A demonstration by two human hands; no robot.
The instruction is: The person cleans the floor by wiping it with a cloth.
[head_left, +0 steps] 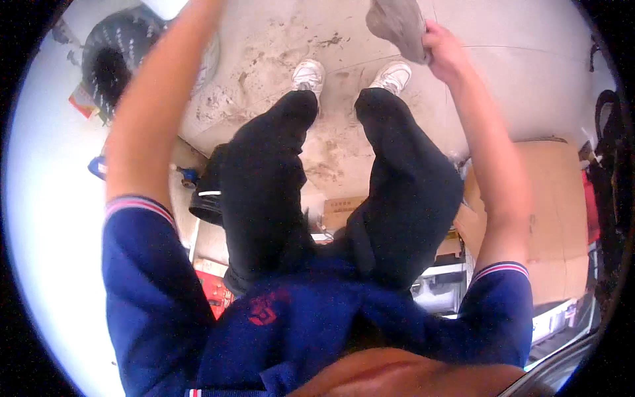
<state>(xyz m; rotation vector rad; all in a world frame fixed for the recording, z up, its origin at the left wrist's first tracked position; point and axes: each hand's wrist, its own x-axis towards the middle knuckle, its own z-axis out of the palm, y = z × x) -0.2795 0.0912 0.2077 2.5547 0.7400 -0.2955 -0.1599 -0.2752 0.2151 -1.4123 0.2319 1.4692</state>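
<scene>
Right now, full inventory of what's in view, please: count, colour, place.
Cloth-like item: 1, grey-brown, in the right hand's fingers
Floor: 1, pale with dark smudges, underfoot
Cardboard sheet or box: 1, brown, right side
Small carton: 1, brown, between the legs
Patterned bundle: 1, black and white, upper left
Ribbed item: 1, black, beside left leg
Red-printed item: 1, lower left
Edge clutter: uncountable, blurred
Shoes: 2, white, top centre
Trousers: 1 pair, black
Shirt: 1, navy
Arms: 2, bare forearms; right hand visible, left cut off
</scene>
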